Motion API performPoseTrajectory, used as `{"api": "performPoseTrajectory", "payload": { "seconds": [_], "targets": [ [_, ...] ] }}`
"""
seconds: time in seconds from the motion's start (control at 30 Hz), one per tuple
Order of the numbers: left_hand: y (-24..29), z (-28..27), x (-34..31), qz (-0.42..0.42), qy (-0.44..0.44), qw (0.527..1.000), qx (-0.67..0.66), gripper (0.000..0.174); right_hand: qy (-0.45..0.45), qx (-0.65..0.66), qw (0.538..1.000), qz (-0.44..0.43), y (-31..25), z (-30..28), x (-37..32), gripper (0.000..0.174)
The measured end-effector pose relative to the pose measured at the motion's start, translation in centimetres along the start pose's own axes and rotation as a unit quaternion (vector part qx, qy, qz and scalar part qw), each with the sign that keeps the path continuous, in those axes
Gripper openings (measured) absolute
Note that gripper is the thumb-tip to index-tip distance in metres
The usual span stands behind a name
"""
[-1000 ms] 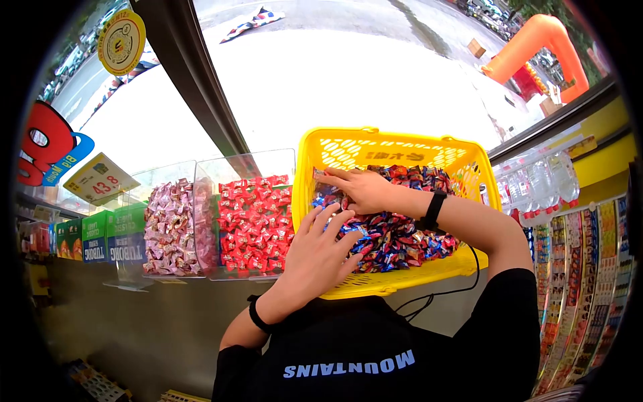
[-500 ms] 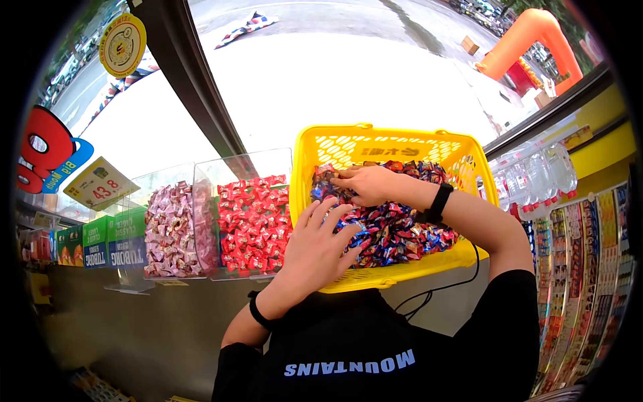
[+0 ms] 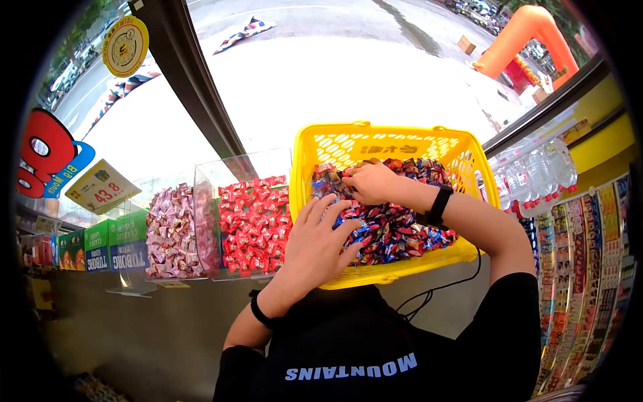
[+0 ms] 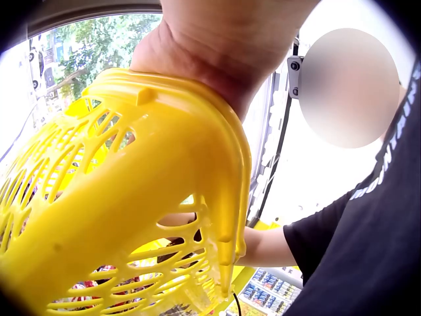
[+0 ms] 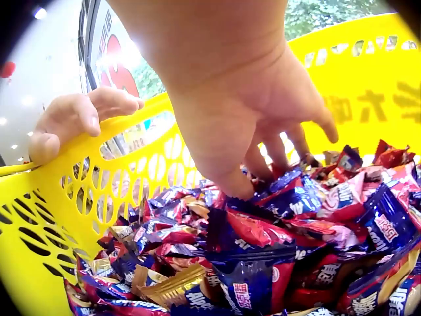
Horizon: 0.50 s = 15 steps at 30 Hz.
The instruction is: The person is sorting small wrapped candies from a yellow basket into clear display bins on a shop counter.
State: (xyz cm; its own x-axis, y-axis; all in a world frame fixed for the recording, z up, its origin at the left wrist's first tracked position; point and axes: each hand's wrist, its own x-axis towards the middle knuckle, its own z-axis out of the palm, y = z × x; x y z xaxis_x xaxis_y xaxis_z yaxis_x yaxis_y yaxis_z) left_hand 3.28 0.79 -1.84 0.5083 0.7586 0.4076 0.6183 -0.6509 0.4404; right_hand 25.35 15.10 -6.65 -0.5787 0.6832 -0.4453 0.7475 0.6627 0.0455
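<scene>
I hold a yellow basket (image 3: 392, 143) up in front of a shop window, tipped so its open top faces me. It is well filled with wrapped sweets (image 3: 396, 231) in blue, red and gold foil. My left hand (image 3: 320, 246) lies spread against the basket's near wall. The right wrist view shows its fingertips (image 5: 105, 102) hooked over the rim, so this hand grips the basket by its edge. My right hand (image 3: 370, 182) is inside the basket, on top of the pile near the far left corner. Its fingers are bent down into the wrappers and touch them. I cannot tell whether they have closed on a sweet or only press among them. A black band (image 3: 437, 206) sits on that wrist, above the heap. Just to the left of the basket stands a clear bin (image 3: 241, 164) with red sweets (image 3: 254, 224), and beside it another with pink sweets (image 3: 171, 231). A price card (image 3: 102, 187) reading 43.8 hangs further left. To the right of the basket, water bottles (image 3: 536, 175) stand in a row on a shelf.
</scene>
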Motion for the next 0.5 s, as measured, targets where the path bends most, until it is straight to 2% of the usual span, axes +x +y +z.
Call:
{"api": "performPoseTrajectory", "payload": {
  "seconds": [0.1, 0.2, 0.27, 0.43, 0.5],
  "targets": [
    [0.0, 0.0, -0.3, -0.007, 0.0, 1.0, -0.005, 0.031, 0.011, 0.057, 0.998, -0.011, 0.3, -0.8, 0.1, 0.049],
    [0.0, 0.0, -0.4, -0.009, -0.005, 1.0, -0.002, 0.035, 0.028, 0.079, 0.996, -0.035, 0.3, -2.7, -2.0, 0.051],
    [0.0, -0.1, -0.3, -0.016, -0.004, 1.0, 0.009, 0.039, 0.059, 0.104, 0.989, -0.086, 0.8, -3.4, -3.6, 0.055],
    [0.7, -0.4, -0.1, -0.067, 0.046, 0.996, 0.022, 0.053, 0.156, 0.184, 0.955, -0.173, -1.9, -7.4, -11.5, 0.063],
    [0.7, -0.2, -0.1, -0.07, 0.055, 0.996, -0.001, 0.05, 0.165, 0.185, 0.952, -0.178, -3.9, -8.2, -15.0, 0.065]
  ]
}}
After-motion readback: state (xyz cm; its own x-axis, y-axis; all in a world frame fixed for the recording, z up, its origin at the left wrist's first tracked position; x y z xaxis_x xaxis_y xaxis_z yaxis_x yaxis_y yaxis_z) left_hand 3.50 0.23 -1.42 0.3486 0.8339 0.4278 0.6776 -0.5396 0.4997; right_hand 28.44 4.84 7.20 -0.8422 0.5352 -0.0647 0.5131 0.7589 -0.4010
